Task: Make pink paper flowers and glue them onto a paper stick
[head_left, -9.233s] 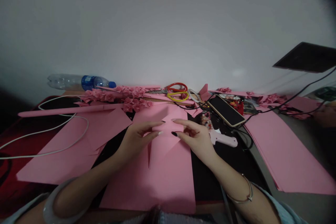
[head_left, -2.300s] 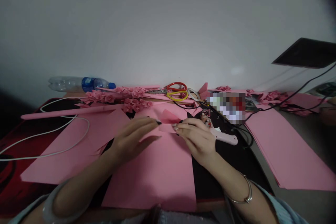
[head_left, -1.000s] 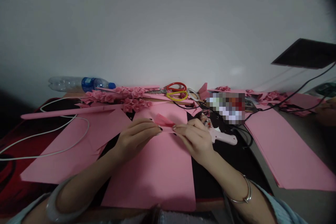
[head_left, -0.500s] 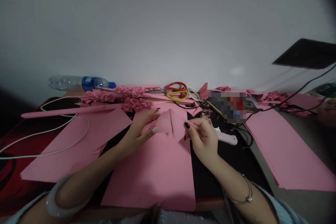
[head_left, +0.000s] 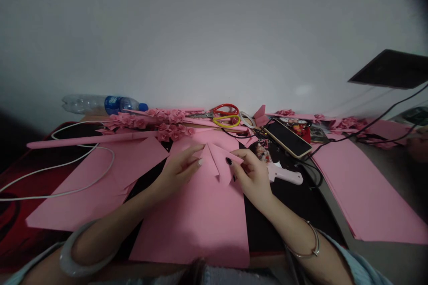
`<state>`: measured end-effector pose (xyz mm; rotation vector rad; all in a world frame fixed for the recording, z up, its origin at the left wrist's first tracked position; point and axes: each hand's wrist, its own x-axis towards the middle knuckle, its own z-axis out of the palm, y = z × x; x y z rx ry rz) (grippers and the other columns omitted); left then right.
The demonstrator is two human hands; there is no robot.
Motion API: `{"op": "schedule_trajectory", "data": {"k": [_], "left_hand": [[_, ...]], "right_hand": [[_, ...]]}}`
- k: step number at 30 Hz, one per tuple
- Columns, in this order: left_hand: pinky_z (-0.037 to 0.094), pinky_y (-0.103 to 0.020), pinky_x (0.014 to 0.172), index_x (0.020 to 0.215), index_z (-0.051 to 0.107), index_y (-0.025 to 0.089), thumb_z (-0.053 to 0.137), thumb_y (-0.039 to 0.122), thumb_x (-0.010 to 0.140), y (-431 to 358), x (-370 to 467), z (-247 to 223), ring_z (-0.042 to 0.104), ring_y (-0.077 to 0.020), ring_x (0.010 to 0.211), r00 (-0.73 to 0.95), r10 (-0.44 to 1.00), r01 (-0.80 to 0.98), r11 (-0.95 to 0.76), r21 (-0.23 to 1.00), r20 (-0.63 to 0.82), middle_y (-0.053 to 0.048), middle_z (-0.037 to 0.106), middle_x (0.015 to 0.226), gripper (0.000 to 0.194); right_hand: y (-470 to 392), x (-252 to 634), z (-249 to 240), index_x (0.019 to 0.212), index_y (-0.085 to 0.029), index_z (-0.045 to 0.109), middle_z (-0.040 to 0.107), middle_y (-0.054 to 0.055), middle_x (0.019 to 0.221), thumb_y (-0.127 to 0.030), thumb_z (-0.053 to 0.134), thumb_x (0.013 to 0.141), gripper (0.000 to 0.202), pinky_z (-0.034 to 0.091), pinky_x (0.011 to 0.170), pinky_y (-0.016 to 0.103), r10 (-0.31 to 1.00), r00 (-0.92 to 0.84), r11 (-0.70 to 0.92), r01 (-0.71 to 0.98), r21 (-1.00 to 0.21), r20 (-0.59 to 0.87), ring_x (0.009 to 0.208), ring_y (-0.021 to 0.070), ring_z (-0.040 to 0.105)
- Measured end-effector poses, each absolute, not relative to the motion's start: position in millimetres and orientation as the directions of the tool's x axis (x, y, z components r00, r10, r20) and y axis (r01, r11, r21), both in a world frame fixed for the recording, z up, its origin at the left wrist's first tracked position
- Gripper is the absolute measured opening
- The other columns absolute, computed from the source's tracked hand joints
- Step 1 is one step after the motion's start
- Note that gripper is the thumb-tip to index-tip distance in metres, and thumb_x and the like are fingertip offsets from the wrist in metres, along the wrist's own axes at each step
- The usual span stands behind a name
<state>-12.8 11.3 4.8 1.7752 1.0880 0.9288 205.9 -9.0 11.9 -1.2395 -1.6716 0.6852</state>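
Note:
A small folded piece of pink paper (head_left: 216, 159) is held between both hands, with a pointed top and a crease down its middle. My left hand (head_left: 179, 170) pinches its left side between thumb and forefinger. On the right edge, my right hand (head_left: 253, 179) grips it, dark-nailed thumb in front. Beneath them lies a large flat sheet of pink paper (head_left: 197, 231) on a black surface. Close by my right hand rests a pale pink-handled tool, perhaps a glue gun (head_left: 286, 174); its front end is partly hidden.
Paper flowers (head_left: 172, 132), scissors with red and yellow handles (head_left: 226, 116), and a plastic bottle (head_left: 88, 104) line the wall. A phone (head_left: 289, 138) with cables lies right. Pink paper sheets (head_left: 371, 191) are stacked at right; more sheets (head_left: 80, 187) lie left under a white cable (head_left: 112, 164).
My left fingers have closed in on the folded paper's left side. The paper has turned, its peak now further left, and my right hand has shifted slightly left with it.

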Motion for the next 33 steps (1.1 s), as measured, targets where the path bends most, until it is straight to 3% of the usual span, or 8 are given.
{"op": "schedule_trajectory", "data": {"k": [4, 11, 14, 18, 23, 25, 28, 33], "left_hand": [[0.029, -0.019, 0.04, 0.119, 0.056, 0.019, 0.048, 0.037, 0.093, 10, -11, 5, 0.033, -0.0081, 0.043, 0.339, 0.935, 0.253, -0.201, 0.946, 0.107, 0.008, 0.035, 0.053, 0.032], [0.023, -0.018, 0.04, 0.109, 0.057, 0.019, 0.054, 0.037, 0.09, 12, -10, 7, 0.029, -0.0069, 0.042, 0.228, 0.966, 0.151, -0.16, 0.975, 0.123, 0.009, 0.033, 0.053, 0.026], [0.029, -0.019, 0.042, 0.108, 0.06, 0.022, 0.054, 0.036, 0.09, 13, -11, 6, 0.037, -0.0083, 0.045, 0.218, 0.97, 0.131, -0.138, 0.982, 0.107, 0.007, 0.043, 0.055, 0.024], [0.045, -0.023, 0.061, 0.091, 0.065, 0.02, 0.056, 0.031, 0.086, 15, -12, 6, 0.059, -0.0142, 0.072, 0.174, 0.969, 0.111, -0.195, 0.975, 0.174, -0.002, 0.064, 0.082, 0.015], [0.048, -0.025, 0.065, 0.088, 0.069, 0.019, 0.047, 0.023, 0.088, 14, -17, 5, 0.06, -0.0156, 0.076, 0.222, 0.965, 0.075, -0.159, 0.984, 0.139, -0.004, 0.067, 0.088, 0.022], [0.05, -0.026, 0.072, 0.089, 0.07, 0.019, 0.046, 0.025, 0.091, 12, -19, 5, 0.062, -0.0171, 0.086, 0.253, 0.953, 0.036, -0.181, 0.983, 0.166, -0.004, 0.068, 0.092, 0.024], [0.052, -0.027, 0.073, 0.089, 0.069, 0.019, 0.054, 0.032, 0.091, 9, -17, 8, 0.064, -0.0173, 0.084, 0.268, 0.938, 0.093, -0.25, 0.964, 0.217, -0.004, 0.07, 0.089, 0.02], [0.056, -0.023, 0.07, 0.108, 0.066, 0.021, 0.06, 0.028, 0.089, 4, -11, 9, 0.069, -0.0142, 0.08, 0.23, 0.861, 0.282, -0.505, 0.816, 0.453, -0.004, 0.073, 0.099, 0.021]], "right_hand": [[-7, 206, 11, 0.106, -0.022, 0.058, 0.06, 0.0, 0.079, -0.022, 0.056, 0.087, 0.019, 0.04, 0.051, 0.025, 0.939, -0.066, 0.332, 0.42, -0.844, 0.337, 0.055, 0.0118, 0.049], [-7, 206, 15, 0.11, -0.022, 0.06, 0.059, 0.001, 0.078, -0.031, 0.054, 0.093, 0.02, 0.039, 0.049, 0.024, 0.937, -0.098, 0.347, 0.335, -0.876, 0.334, 0.057, 0.012, 0.05], [-7, 206, 21, 0.104, -0.021, 0.065, 0.066, 0.006, 0.093, -0.029, 0.051, 0.095, 0.019, 0.047, 0.061, 0.026, 0.897, -0.142, 0.442, 0.334, -0.832, 0.419, 0.076, 0.0157, 0.061], [-7, 206, 24, 0.084, -0.019, 0.069, 0.068, 0.01, 0.101, -0.024, 0.048, 0.095, 0.025, 0.049, 0.084, 0.033, 0.854, -0.186, 0.52, 0.312, -0.795, 0.485, 0.099, 0.0197, 0.063], [-6, 203, 20, 0.099, -0.019, 0.063, 0.07, 0.009, 0.104, -0.021, 0.059, 0.085, 0.015, 0.05, 0.064, 0.026, 0.941, -0.106, 0.338, 0.281, -0.898, 0.321, 0.08, 0.0161, 0.065], [-6, 202, 19, 0.105, -0.018, 0.061, 0.071, 0.006, 0.089, -0.023, 0.06, 0.084, 0.021, 0.047, 0.057, 0.023, 0.969, -0.134, 0.236, 0.274, -0.932, 0.206, 0.066, 0.0137, 0.062], [-7, 200, 20, 0.089, -0.015, 0.066, 0.063, 0.0, 0.061, -0.028, 0.058, 0.085, 0.015, 0.041, 0.048, 0.021, 0.968, -0.223, 0.188, 0.334, -0.924, 0.116, 0.051, 0.0112, 0.055], [-9, 203, 24, 0.077, -0.015, 0.068, 0.059, -0.002, 0.052, -0.025, 0.057, 0.088, 0.018, 0.042, 0.045, 0.02, 0.942, -0.174, 0.332, 0.372, -0.867, 0.286, 0.045, 0.01, 0.054]]}}
